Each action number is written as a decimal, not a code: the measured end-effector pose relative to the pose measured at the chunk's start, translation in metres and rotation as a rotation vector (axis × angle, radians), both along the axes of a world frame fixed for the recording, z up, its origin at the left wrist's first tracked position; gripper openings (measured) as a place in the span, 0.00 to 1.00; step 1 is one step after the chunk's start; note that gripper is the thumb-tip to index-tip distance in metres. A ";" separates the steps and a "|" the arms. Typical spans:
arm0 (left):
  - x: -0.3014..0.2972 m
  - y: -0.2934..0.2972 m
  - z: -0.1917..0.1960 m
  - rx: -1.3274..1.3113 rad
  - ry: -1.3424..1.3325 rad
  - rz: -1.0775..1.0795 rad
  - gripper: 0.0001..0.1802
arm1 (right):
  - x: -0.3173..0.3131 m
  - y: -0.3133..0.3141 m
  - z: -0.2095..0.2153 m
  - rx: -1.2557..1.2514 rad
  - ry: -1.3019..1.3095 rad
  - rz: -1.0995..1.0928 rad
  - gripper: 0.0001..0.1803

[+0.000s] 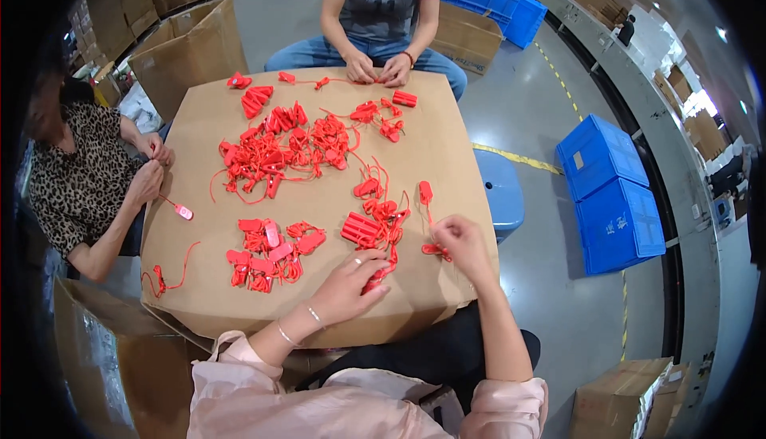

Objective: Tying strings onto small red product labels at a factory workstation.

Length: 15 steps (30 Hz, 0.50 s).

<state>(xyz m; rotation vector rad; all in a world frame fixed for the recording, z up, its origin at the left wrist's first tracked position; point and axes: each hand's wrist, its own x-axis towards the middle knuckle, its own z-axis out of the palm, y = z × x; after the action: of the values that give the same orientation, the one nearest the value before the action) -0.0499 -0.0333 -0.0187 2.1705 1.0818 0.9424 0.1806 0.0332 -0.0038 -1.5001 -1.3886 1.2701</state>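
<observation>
On the brown cardboard tabletop (191, 168), my left hand (351, 283) rests palm down, its thumb and fingers closed about a red corded piece (373, 281) at the near edge of a small red heap. To its right, my right hand (463, 243) is raised slightly, fingertips pinched at a thin red cord (432, 219). That cord runs from a flat red plastic tag (425, 192) down to a red bundle (435, 251) beside the hand. Just beyond my left hand lie ribbed red plastic pieces (361, 230) with tangled cords. What sits inside my right fingertips is mostly hidden.
A large red heap (287, 148) covers the table's middle, with a smaller pile (273, 254) nearer left. A co-worker's hands (379, 70) work at the far edge; another's (152, 169) hold a corded tag at left. A blue stool (500, 191) and blue crates (610, 191) stand right.
</observation>
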 end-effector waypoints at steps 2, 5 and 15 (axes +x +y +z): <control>0.007 0.005 -0.005 -0.014 0.107 -0.069 0.18 | 0.012 0.001 0.011 0.073 0.098 -0.067 0.04; 0.025 0.017 -0.012 0.061 0.142 -0.138 0.19 | 0.025 -0.001 0.016 0.170 0.338 -0.145 0.04; 0.085 0.054 0.010 0.320 0.258 -0.190 0.15 | 0.042 -0.007 0.017 0.146 0.674 -0.209 0.07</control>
<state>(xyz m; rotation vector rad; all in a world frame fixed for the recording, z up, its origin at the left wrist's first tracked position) 0.0347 0.0202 -0.0090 2.6629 0.8615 0.8083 0.2230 0.0265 0.0130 -0.9513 -0.8350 1.3352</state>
